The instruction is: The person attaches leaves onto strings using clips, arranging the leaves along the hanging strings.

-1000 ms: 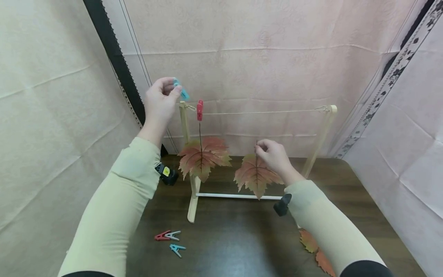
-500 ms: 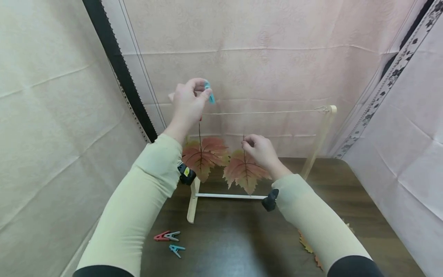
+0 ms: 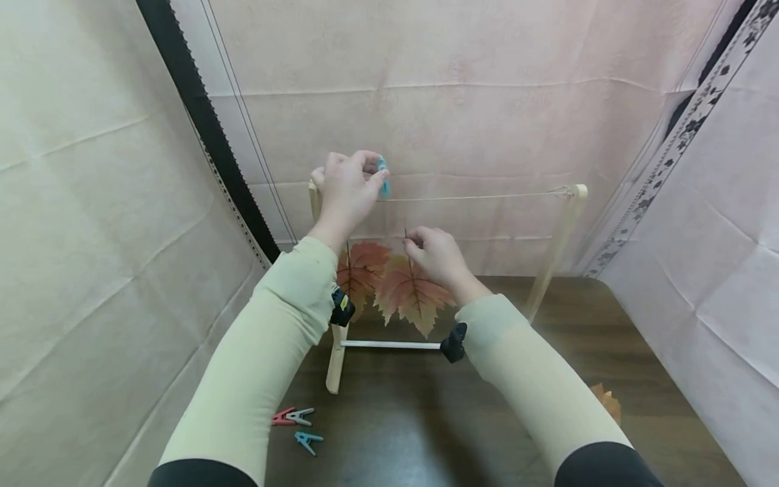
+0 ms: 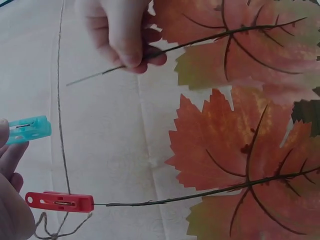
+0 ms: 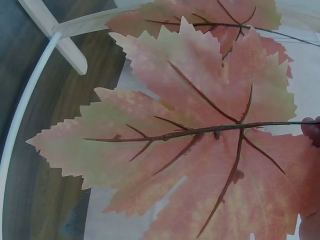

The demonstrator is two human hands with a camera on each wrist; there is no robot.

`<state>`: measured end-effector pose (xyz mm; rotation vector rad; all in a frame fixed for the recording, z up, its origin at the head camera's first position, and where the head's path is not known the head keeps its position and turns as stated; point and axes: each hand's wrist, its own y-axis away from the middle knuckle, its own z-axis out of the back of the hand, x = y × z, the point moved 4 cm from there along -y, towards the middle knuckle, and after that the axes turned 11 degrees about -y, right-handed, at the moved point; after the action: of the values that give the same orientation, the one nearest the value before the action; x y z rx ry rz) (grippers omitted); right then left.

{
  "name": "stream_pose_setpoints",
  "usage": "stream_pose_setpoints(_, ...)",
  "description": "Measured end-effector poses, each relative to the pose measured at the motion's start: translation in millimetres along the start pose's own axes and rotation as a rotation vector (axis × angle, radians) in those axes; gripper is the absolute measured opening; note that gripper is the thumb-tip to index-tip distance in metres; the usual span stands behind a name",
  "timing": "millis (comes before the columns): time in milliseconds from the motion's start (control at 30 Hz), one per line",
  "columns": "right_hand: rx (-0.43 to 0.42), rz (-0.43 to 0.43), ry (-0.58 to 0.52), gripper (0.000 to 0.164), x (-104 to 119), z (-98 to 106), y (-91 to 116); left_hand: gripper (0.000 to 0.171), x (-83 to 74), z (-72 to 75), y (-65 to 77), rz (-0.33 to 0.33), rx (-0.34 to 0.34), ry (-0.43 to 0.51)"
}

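My left hand (image 3: 351, 193) pinches a blue clothespin (image 3: 384, 177) at the height of the string (image 3: 468, 197), near its left end. In the left wrist view this clothespin (image 4: 29, 130) is just beside the string. My right hand (image 3: 439, 256) pinches the stem of a red-orange maple leaf (image 3: 412, 294) that hangs below the string; the stem's tip points up at it. Left of it hangs another maple leaf (image 3: 360, 269), its stem held to the string by a red clothespin (image 4: 60, 201), which my left hand hides in the head view.
A wooden post (image 3: 556, 253) carries the string's right end, and a white bar (image 3: 389, 345) runs low across the stand. On the dark table (image 3: 377, 433) lie a red clothespin (image 3: 282, 416), a grey one (image 3: 300, 416) and a blue one (image 3: 308, 442). Another leaf (image 3: 607, 402) shows beside my right sleeve.
My left hand has moved right and slightly down with the blue clothespin, past the red one. My right hand has brought its leaf left and up, until it overlaps the hanging leaf.
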<state>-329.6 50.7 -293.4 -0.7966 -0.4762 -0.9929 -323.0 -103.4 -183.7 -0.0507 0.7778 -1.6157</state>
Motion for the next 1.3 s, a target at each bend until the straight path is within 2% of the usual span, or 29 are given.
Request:
stream_pose_setpoints(367, 0.031, 0.001, 0.003, 0.022, 13.6, -7.5, -12.3, 0.031, 1.5, -5.1, -0.2, 0.005, 0.047, -0.059)
stream_pose_setpoints(833, 0.047, -0.027, 0.026, 0.022, 21.8, -14.3, -22.2, 0.032, 7.2, -4.7, -1.2, 0.034, 0.063, -0.054)
stream_pose_setpoints(1300, 0.034, -0.034, -0.007, 0.028, 28.0, -13.6, -26.0, 0.032, 5.8, -8.9, 1.2, -0.018, 0.099, -0.172)
